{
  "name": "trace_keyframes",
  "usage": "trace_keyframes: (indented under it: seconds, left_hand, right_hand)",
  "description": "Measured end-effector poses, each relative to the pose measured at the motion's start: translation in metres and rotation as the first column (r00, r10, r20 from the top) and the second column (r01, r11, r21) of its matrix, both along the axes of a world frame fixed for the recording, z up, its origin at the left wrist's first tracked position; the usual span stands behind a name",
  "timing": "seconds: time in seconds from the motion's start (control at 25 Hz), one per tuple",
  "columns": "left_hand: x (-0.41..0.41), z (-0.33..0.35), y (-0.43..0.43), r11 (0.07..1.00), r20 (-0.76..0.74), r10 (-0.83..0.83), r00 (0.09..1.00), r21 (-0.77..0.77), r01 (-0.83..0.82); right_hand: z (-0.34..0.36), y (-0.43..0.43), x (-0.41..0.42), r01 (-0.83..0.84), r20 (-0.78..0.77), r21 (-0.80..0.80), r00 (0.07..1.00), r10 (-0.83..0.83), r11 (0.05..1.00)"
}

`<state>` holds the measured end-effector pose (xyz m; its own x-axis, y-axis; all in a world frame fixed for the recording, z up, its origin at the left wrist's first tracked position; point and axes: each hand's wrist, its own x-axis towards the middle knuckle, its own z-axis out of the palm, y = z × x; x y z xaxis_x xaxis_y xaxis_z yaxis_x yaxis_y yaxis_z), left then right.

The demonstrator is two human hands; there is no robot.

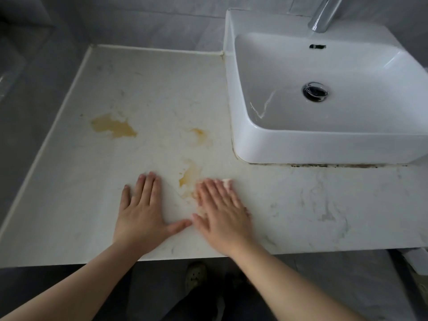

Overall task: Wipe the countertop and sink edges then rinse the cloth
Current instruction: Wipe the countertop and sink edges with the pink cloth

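The right hand (221, 212) is lying flat and spread on the countertop (301, 205), pressing down on a cloth (228, 183) of which only a pale corner is showing past the fingertips; the rest is hidden under the palm; the hand is blurred, so it is likely sliding; the left hand (141, 212) is resting flat and empty just beside it, fingers spread, thumb nearly touching the right thumb, bracing on the stone; the cloth is sitting at the near edge of a yellow stain (188, 176), with two more stains (113, 126) farther back and left; the sink (324, 144) is standing well apart to the right, under the tap (323, 17); judging by how thinly it is flattening, the cloth is probably light, soft and limp, possibly damp, so it is likely to bunch or slip out from under a flat palm; pinching a bunched fold or curling the fingers over its far edge would seem the surer hold; the glossy counter is looking slick; no brand, label or writing is showing anywhere
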<state>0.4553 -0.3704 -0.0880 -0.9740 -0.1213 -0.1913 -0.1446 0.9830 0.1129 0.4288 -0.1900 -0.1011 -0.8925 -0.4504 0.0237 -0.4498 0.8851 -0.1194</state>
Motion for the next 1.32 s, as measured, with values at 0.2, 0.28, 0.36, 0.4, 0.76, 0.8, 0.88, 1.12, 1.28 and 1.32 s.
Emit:
trace_keyframes:
  seconds: [0.2, 0.28, 0.36, 0.4, 0.76, 0.8, 0.88, 1.12, 1.28, 1.32]
  left_hand:
    - [0.0, -0.002, -0.002, 1.0, -0.016, -0.009, 1.0, -0.02, 0.009]
    - [0.0, -0.006, -0.003, 0.999, -0.036, -0.016, 0.999, -0.038, 0.015]
    - [0.001, -0.007, -0.003, 1.0, -0.073, 0.002, 0.997, -0.009, -0.003]
    - [0.001, -0.008, -0.004, 1.0, -0.087, 0.014, 0.996, 0.004, -0.014]
    - [0.003, -0.018, -0.005, 0.972, -0.252, 0.23, 0.94, 0.097, -0.212]
    - [0.003, -0.018, -0.005, 0.971, -0.26, 0.237, 0.936, 0.104, -0.217]
    - [0.002, -0.019, -0.006, 0.974, -0.274, 0.224, 0.935, 0.095, -0.205]
    - [-0.001, -0.023, -0.013, 0.975, -0.324, 0.209, 0.922, 0.139, -0.173]
    - [-0.002, -0.021, -0.02, 0.958, -0.311, 0.219, 0.925, 0.246, -0.144]
    - [0.0, -0.02, -0.024, 0.955, -0.291, 0.208, 0.934, 0.267, -0.13]
  right_hand:
    - [-0.002, 0.053, -0.025, 0.38, 0.017, -0.002, 0.925, -0.38, 0.925]
    - [0.002, 0.012, -0.01, 0.204, 0.02, -0.001, 0.979, -0.204, 0.979]
    - [0.002, -0.006, 0.014, -0.122, 0.016, -0.024, 0.992, 0.122, 0.992]
    - [0.003, 0.0, 0.016, -0.219, 0.02, -0.016, 0.975, 0.22, 0.975]
    - [-0.001, -0.032, -0.061, -0.021, 0.048, -0.121, 0.998, 0.027, 0.992]
    - [-0.002, -0.021, -0.043, -0.13, 0.018, -0.105, 0.991, 0.132, 0.986]
    - [-0.005, 0.008, -0.023, -0.258, -0.038, -0.037, 0.966, 0.257, 0.965]
    - [-0.003, -0.071, -0.063, 0.085, 0.026, -0.119, 0.996, -0.082, 0.989]
    - [-0.006, -0.065, -0.027, -0.21, -0.026, -0.057, 0.978, 0.209, 0.976]
    - [-0.007, -0.046, -0.027, -0.206, -0.042, -0.019, 0.978, 0.205, 0.978]
